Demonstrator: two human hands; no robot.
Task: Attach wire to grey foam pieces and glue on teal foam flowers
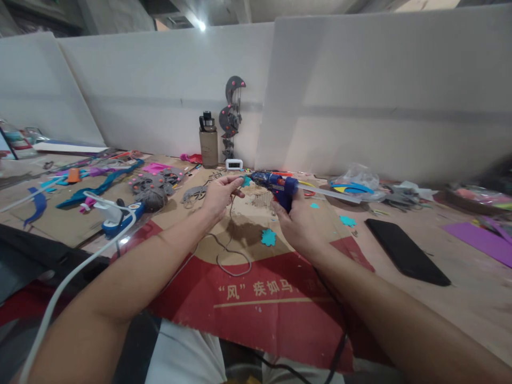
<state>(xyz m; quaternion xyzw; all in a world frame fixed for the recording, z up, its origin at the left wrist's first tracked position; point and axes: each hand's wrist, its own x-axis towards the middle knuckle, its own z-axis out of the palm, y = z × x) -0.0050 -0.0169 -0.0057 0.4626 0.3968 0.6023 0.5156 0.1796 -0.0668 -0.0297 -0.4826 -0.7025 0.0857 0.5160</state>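
My right hand (295, 218) is wrapped round a blue hot glue gun (276, 183), its nozzle pointing left. A long whitish glue stick (334, 194) sticks out of its back end. My left hand (221, 196) is closed in a pinch at the nozzle, on a small teal cutout (247, 182). From those fingers a thin grey cord (232, 229) hangs and curls over the cardboard. Below the hands lies another teal flower-shaped cutout (269, 237), and a further teal cutout (348, 221) is to the right.
A red and tan cardboard sheet (280, 314) covers the work area. At the back stand a bottle (208, 144), a small clock (234, 165) and a hanging moon ornament (230, 117). Left are a power strip (122, 221) and grey yarn (154, 197); right, a black phone (406, 250).
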